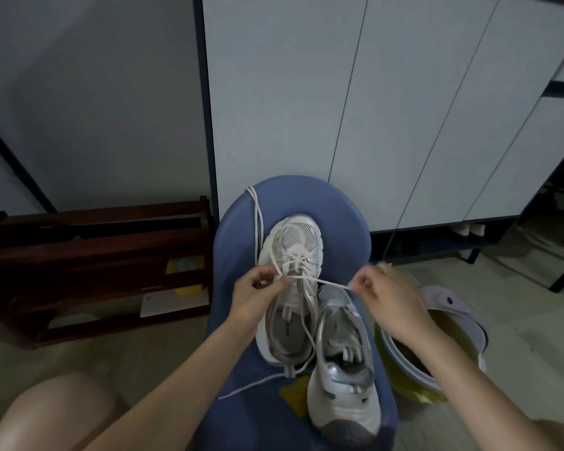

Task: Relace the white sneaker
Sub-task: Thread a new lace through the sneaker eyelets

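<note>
A white sneaker (290, 281) lies on a blue padded seat (235, 242), toe pointing away from me, its lower eyelets laced. My left hand (258, 289) grips the shoe's left side at the eyelets and pinches the white lace (329, 283) there. That lace runs taut to the right, where my right hand (385, 296) pinches its end. A second lace strand (258, 216) loops over the seat's far left edge. A second sneaker (342, 362), unlaced, lies beside the first with its toe toward me.
A dark wooden rack (92, 265) stands on the floor to the left. White cabinet doors (372, 109) rise behind the seat. A round bin with a yellow-green liner (437, 340) sits at the right. My knees show at the bottom corners.
</note>
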